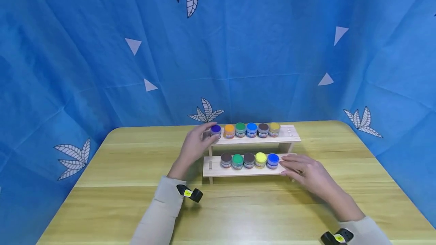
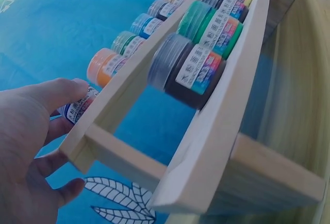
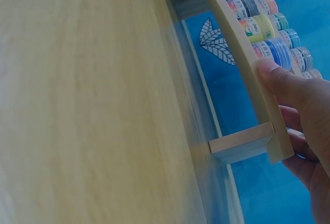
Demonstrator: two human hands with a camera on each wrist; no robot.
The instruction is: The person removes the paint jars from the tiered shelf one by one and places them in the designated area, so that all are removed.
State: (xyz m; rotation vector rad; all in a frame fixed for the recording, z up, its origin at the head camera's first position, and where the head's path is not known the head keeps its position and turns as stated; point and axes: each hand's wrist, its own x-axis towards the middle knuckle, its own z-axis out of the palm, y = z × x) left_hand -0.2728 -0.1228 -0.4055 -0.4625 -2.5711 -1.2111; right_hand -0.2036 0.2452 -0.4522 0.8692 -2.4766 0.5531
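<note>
At the left end of the upper shelf, my left hand (image 1: 195, 143) holds a small paint jar with a dark purple lid (image 1: 215, 130) between thumb and fingers. The jar's label faces the left wrist camera, partly covered by the fingers. My right hand (image 1: 308, 171) is at the right end of the lower wooden shelf (image 1: 218, 173), beside a paint jar with a blue lid (image 1: 273, 160). Its thumb (image 3: 281, 77) lies at the shelf's front edge, close to that jar's base, while the other fingers are on the back side.
Orange (image 1: 229, 131), green, blue, brown and yellow-brown jars continue the upper row. Along the lower shelf stand brown, green (image 1: 237, 162) and yellow (image 1: 260, 159) jars. The two-step rack stands on a wooden table (image 1: 136, 165) before a blue cloth (image 1: 259, 48).
</note>
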